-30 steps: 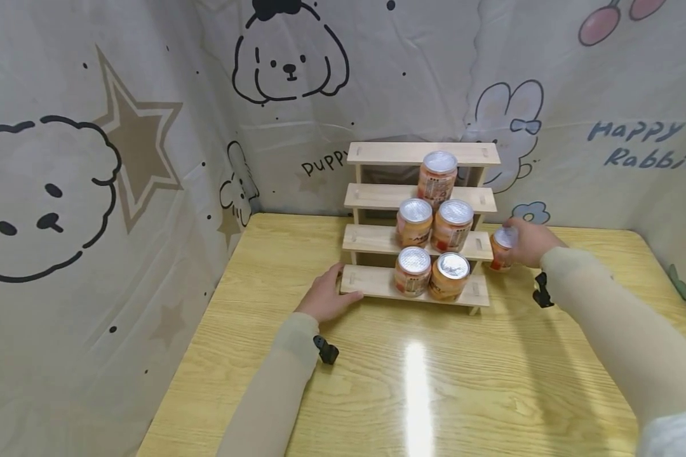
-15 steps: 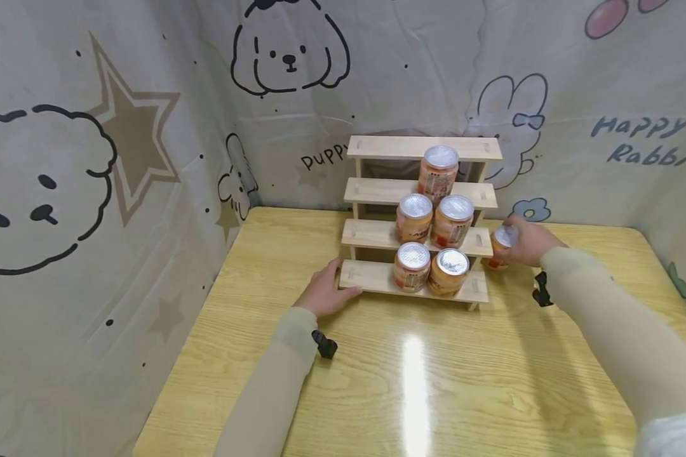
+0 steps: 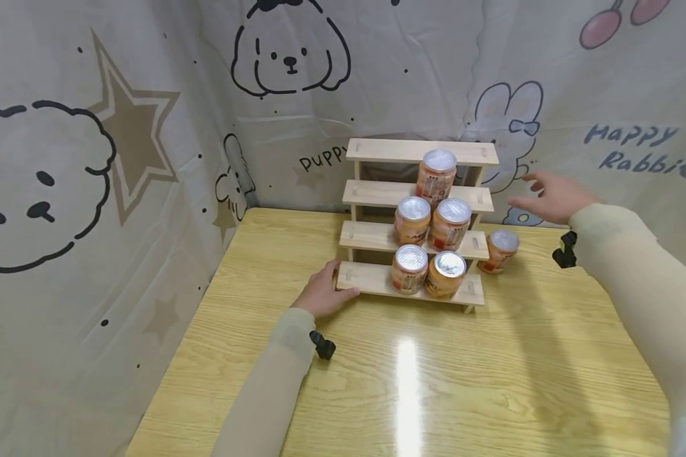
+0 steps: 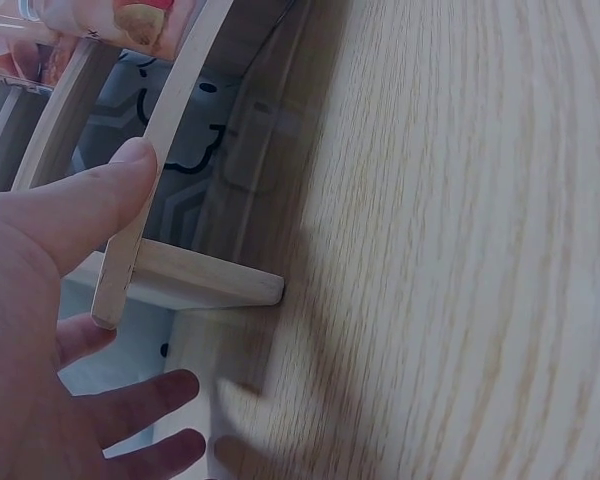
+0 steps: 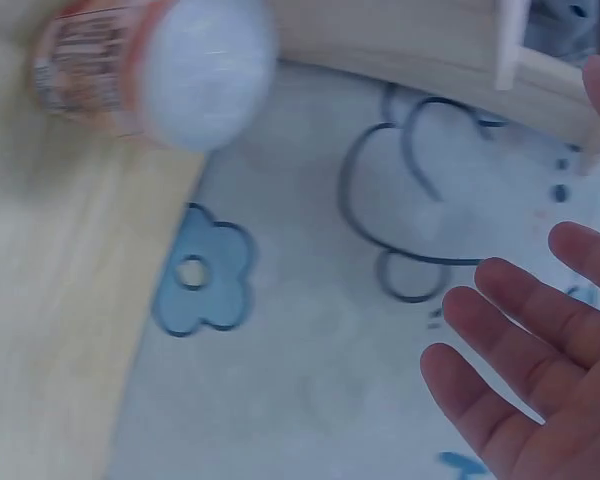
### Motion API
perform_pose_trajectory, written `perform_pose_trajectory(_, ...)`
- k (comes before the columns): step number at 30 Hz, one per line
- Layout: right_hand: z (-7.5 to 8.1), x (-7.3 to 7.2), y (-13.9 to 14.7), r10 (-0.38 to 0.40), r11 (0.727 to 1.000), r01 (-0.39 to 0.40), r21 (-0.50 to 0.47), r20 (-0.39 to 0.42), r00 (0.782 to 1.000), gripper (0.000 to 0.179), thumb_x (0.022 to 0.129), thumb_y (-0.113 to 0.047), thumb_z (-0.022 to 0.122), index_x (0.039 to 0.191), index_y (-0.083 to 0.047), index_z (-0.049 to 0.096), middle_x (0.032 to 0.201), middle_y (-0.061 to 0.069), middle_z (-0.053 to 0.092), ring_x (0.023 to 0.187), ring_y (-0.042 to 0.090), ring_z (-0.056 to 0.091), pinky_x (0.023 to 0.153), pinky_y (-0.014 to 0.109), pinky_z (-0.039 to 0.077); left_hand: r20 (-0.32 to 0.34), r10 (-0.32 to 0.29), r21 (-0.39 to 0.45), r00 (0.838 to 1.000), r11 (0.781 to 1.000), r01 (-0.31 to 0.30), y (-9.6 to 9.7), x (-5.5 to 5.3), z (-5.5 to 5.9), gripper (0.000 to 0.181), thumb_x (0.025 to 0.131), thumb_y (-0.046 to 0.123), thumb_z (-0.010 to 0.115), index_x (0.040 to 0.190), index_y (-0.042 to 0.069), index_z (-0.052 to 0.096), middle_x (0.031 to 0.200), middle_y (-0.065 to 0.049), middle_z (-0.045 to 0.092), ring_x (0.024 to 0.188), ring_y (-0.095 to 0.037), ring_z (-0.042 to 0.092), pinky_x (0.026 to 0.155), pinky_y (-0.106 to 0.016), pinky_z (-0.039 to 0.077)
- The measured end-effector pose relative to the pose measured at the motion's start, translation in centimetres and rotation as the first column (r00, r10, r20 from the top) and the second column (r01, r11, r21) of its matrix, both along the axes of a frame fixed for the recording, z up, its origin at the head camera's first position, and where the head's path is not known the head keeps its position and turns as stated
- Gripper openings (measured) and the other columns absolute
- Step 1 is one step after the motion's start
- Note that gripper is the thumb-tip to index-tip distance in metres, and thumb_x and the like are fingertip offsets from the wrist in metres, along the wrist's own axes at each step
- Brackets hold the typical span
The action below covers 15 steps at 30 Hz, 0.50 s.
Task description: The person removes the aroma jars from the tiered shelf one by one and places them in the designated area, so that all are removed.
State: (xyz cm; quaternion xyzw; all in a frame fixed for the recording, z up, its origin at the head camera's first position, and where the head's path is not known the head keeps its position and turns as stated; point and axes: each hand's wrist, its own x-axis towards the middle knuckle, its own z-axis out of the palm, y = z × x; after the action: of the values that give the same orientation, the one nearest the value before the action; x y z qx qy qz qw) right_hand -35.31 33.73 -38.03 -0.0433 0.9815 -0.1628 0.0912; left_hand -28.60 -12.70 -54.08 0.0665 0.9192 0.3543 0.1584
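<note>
Printed curtain fills the back and left, wood-grain tabletop below it. On that, four-step wooden rack near the back edge, little apparent shift over the last second. Right hand is the big change: half a second ago it was on the can beside the rack, now it's up and clear, in front of the curtain. Its fingers are spread well open, nothing in them; right wrist view agrees, can well apart from the fingertips. Left hand stays at the rack's lower-left corner, lightly pinching the end of the lowest board: thumb on the front edge, index finger behind the end, other fingers loose and apart. Cans: five upright on the rack, one on the second board down, two on the third, two on the lowest. Sixth, the loose can, stands upright on the tabletop just beside the rack's right side; can't tell if they touch. My read: it's released and free-standing, so only the rack is in hand.
</note>
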Motion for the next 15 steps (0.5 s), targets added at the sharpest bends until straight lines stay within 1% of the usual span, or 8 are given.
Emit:
perform_pose_trajectory(4, 2.2, -0.3, -1.2, 0.009, 1.000, -0.008, 0.010, -0.038, 0.999, 0.096, 0.097, -0.067, 0.046, 0.156, 0.005, 0.023, 0.142, 0.040, 0.040, 0.122, 0.058, 0.045, 0.096, 0.069, 0.038, 0.009, 0.005, -0.003, 1.000, 1.000, -0.005, -0.1, 0.0, -0.2, 0.098, 0.090, 0.063, 0.066, 0.163, 0.021, 0.017, 0.163, -0.011, 0.029, 0.147, -0.038, 0.029, 0.113, -0.057, 0.033)
perform_pose_trajectory(8, 4.1, -0.6, -2.9, 0.036, 0.999, -0.036, 0.009, -0.067, 0.997, 0.095, 0.097, -0.066, 0.047, 0.156, 0.004, 0.023, 0.141, 0.040, 0.041, 0.123, 0.056, 0.045, 0.097, 0.069, 0.039, 0.006, 0.014, 0.007, 1.000, 1.000, -0.014, -0.1, 0.0, -0.3, 0.097, 0.090, 0.062, 0.067, 0.163, 0.021, 0.018, 0.163, -0.012, 0.029, 0.147, -0.039, 0.029, 0.113, -0.058, 0.033)
perform_pose_trajectory(11, 5.1, -0.9, -4.1, 0.066, 0.998, -0.063, 0.031, -0.077, 0.995, 0.097, 0.096, -0.069, 0.048, 0.158, 0.001, 0.022, 0.142, 0.038, 0.043, 0.122, 0.054, 0.047, 0.095, 0.068, 0.040, 0.005, 0.019, 0.007, 1.000, 1.000, -0.019, -0.1, 0.0, -0.3, 0.097, 0.090, 0.062, 0.067, 0.163, 0.021, 0.018, 0.163, -0.012, 0.030, 0.147, -0.038, 0.030, 0.113, -0.058, 0.033)
perform_pose_trajectory(15, 6.0, -1.2, -5.8, 0.108, 0.993, -0.104, 0.057, -0.073, 0.991, 0.102, 0.093, -0.072, 0.050, 0.160, -0.002, 0.019, 0.144, 0.036, 0.043, 0.123, 0.053, 0.048, 0.095, 0.067, 0.041, 0.013, 0.019, 0.011, 1.000, 1.000, -0.019, 0.0, 0.0, -0.3, 0.097, 0.089, 0.062, 0.067, 0.163, 0.022, 0.018, 0.163, -0.012, 0.030, 0.147, -0.038, 0.030, 0.113, -0.058, 0.033)
